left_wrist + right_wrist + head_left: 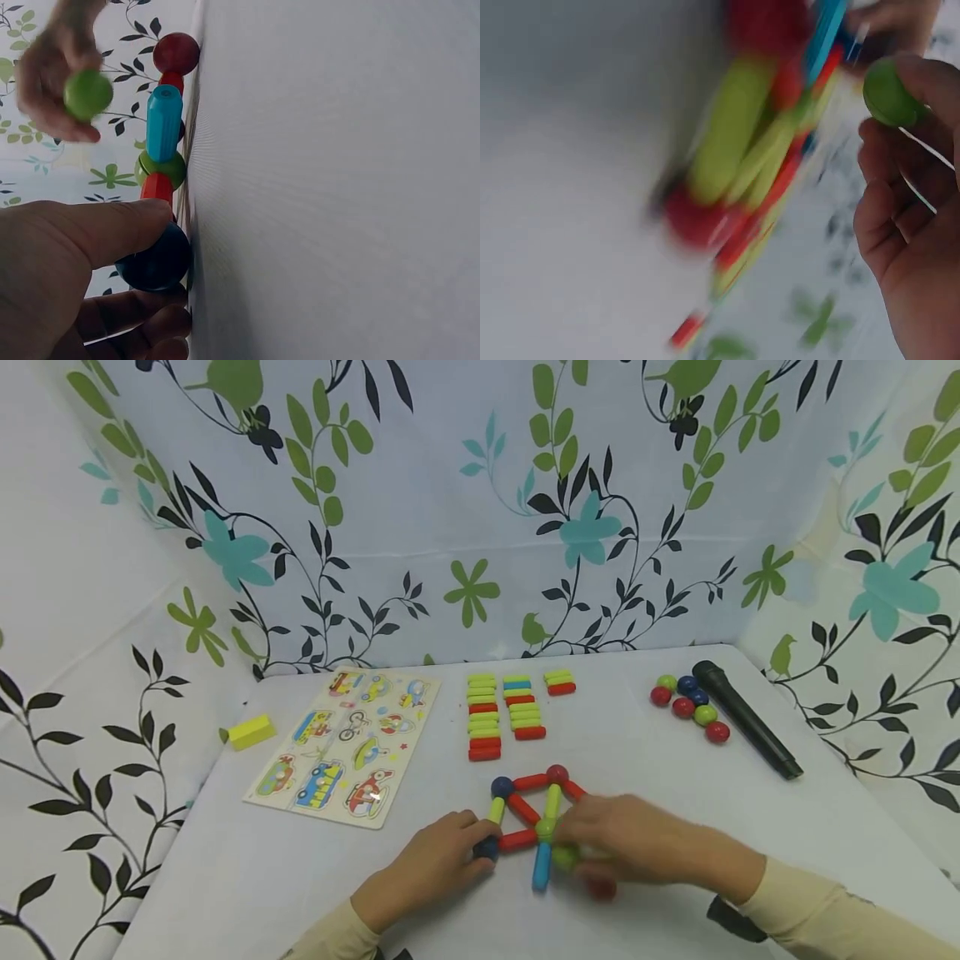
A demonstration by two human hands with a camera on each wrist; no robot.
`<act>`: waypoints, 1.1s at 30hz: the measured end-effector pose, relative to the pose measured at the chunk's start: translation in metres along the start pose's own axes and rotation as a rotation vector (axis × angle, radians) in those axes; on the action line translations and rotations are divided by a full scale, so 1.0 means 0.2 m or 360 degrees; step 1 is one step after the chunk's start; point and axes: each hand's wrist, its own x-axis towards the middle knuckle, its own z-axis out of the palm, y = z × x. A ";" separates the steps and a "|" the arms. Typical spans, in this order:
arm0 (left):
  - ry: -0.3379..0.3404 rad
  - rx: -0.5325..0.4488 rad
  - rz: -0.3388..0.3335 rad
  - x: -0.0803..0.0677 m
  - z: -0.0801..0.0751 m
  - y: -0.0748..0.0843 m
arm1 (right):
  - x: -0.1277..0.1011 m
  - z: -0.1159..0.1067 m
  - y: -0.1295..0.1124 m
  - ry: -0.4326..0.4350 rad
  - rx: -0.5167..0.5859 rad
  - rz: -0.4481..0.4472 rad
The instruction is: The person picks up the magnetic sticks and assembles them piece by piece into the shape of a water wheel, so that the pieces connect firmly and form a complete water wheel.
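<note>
A flat frame of coloured rods and balls lies on the white table. My left hand (pixel 435 860) grips the dark blue ball (pixel 156 259) at its left corner, thumb across the top. Between the thumb and fingers of my right hand (pixel 637 839) is a green ball (pixel 891 91), held above the frame. A blue rod (pixel 542 867) sticks out toward me from the green ball (pixel 545 829) in the middle. The red ball (pixel 600 888) at the near right is partly under my right hand, which hides the frame's right side in the head view.
Rows of yellow, red and blue rods (pixel 483 718) lie behind the frame. A picture puzzle board (pixel 345 747) and a yellow block (pixel 251 732) are on the left. Several loose balls (pixel 683 707) sit beside a black microphone (pixel 746 718) at the back right.
</note>
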 end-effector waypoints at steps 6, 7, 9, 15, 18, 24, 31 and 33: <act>0.0004 -0.0010 -0.0019 0.00 0.01 0.00 | 0.14 0.11 -0.22 -0.0249 -0.0309 -0.0564; -0.0003 -0.0013 -0.0024 0.00 0.01 0.00 | 0.15 0.13 -0.23 -0.0282 -0.0332 -0.0570; -0.0016 -0.0014 -0.0031 0.00 0.01 0.00 | 0.16 0.15 -0.23 -0.0331 -0.0349 -0.0544; 0.0018 0.0011 -0.0004 0.00 0.00 0.00 | 0.19 0.15 -0.22 -0.0443 -0.0370 -0.0412; 0.0029 0.0011 0.0004 0.00 0.00 0.00 | 0.20 0.14 -0.21 -0.0460 -0.0367 -0.0403; 0.0015 0.0008 -0.0008 0.01 0.01 0.00 | 0.21 0.14 -0.22 -0.0480 -0.0316 -0.0381; 0.0024 0.0010 0.0008 0.00 0.00 0.00 | 0.21 0.12 -0.23 -0.0479 -0.0333 -0.0365; 0.0018 0.0002 0.0004 0.00 0.00 0.00 | 0.21 0.13 -0.24 -0.0472 -0.0383 -0.0388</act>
